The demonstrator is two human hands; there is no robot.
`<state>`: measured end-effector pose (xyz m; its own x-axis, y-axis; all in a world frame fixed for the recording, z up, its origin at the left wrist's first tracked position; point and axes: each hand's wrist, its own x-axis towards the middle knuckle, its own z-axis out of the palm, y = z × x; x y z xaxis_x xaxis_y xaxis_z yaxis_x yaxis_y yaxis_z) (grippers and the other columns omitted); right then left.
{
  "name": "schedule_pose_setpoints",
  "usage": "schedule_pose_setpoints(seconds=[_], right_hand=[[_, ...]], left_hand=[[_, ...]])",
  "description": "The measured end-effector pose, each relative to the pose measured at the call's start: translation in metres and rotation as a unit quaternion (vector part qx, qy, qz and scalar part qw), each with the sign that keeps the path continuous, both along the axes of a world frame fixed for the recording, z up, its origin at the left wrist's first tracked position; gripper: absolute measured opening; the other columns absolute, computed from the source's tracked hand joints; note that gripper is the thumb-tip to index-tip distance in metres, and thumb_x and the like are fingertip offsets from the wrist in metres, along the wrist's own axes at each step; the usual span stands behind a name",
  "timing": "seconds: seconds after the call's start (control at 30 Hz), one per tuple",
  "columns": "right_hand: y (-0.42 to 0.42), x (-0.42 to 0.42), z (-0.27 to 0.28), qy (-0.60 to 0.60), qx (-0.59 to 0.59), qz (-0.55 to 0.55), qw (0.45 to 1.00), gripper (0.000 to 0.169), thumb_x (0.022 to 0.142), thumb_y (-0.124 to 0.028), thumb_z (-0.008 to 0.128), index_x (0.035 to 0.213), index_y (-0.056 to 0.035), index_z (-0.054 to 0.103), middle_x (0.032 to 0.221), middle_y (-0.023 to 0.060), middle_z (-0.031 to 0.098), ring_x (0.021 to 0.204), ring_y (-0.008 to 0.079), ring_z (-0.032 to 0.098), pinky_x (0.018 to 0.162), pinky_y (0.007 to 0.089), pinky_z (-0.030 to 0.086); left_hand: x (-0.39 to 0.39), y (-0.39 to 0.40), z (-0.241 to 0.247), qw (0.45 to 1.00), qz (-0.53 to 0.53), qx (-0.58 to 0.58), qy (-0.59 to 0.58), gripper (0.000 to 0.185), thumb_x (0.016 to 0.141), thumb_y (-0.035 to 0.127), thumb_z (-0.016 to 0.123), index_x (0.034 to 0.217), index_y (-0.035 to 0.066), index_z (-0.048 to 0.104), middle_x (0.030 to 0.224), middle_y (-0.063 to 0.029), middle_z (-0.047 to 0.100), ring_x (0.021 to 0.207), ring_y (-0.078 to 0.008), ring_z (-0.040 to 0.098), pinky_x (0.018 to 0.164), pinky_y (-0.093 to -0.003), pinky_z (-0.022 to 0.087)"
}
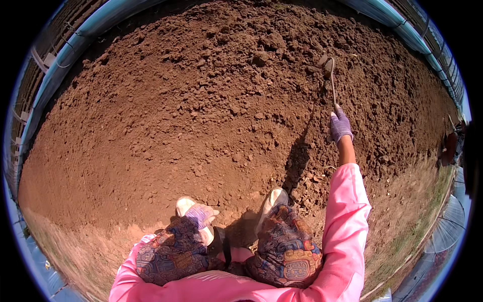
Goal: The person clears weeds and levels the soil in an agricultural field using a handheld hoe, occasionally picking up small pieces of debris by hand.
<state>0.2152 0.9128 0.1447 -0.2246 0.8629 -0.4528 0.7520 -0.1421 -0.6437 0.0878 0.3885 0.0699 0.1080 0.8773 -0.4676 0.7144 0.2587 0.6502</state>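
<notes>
My right hand (340, 124), in a purple and grey work glove, reaches forward on the right and grips the handle of a small hand hoe. The hoe (333, 77) has a thin, curved metal neck, and its blade (323, 60) is at the clumpy brown soil (211, 98). The blade's edge is hard to make out there. My left hand (202, 215), gloved alike and a little blurred, rests by my left knee above the shoe. It holds nothing, with the thumb apart from the fingers.
My pale shoes (276, 198) stand at the soil's near edge, below patterned trousers (298, 256). Dry leaves (315, 177) lie right of them. Blue plastic sheeting (64, 64) borders the plot at left and top right. A dark red object (449, 149) sits far right.
</notes>
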Motion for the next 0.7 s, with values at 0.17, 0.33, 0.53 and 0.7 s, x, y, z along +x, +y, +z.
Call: schedule_pose_setpoints(seconds=[0.17,0.33,0.53,0.7], right_hand=[[0.008,-0.013,0.037,0.191,0.107,-0.141,0.966,0.040,0.091,-0.021,0.044,0.131,-0.0205,0.038,0.062,0.0016,0.048,0.044,0.0095,0.046,0.034,0.0260,0.044],[-0.088,0.024,0.011,0.006,-0.057,-0.022,0.998,0.047,0.091,-0.018,0.044,0.136,-0.0197,0.031,0.072,0.0070,0.052,0.048,0.0125,0.050,0.043,0.0278,0.048],[-0.156,0.058,0.011,0.114,-0.160,-0.044,0.980,0.044,0.089,-0.014,0.047,0.132,-0.0182,0.038,0.064,-0.0011,0.048,0.047,0.0062,0.043,0.041,0.0203,0.039],[-0.097,0.047,0.012,0.147,0.022,-0.166,0.975,0.046,0.090,-0.016,0.044,0.135,-0.0205,0.032,0.060,-0.0005,0.046,0.039,0.0076,0.040,0.031,0.0242,0.038]], left_hand=[[0.005,0.000,-0.004,1.000,0.006,0.013,-0.027,0.031,0.084,0.028,0.048,0.107,0.010,0.056,0.087,-0.0099,0.060,0.082,-0.0291,0.057,0.071,-0.0400,0.045],[0.003,0.008,-0.002,0.999,0.000,-0.007,-0.033,0.028,0.084,0.026,0.049,0.104,0.009,0.058,0.083,-0.0104,0.060,0.081,-0.0294,0.057,0.070,-0.0398,0.045],[0.002,-0.002,-0.005,0.999,0.037,0.023,-0.031,0.027,0.082,0.024,0.051,0.102,0.009,0.060,0.084,-0.0112,0.061,0.079,-0.0298,0.058,0.068,-0.0398,0.045],[0.008,0.004,-0.008,0.999,0.031,0.029,-0.029,0.028,0.081,0.024,0.052,0.103,0.008,0.061,0.085,-0.0106,0.061,0.080,-0.0291,0.058,0.069,-0.0392,0.046]])
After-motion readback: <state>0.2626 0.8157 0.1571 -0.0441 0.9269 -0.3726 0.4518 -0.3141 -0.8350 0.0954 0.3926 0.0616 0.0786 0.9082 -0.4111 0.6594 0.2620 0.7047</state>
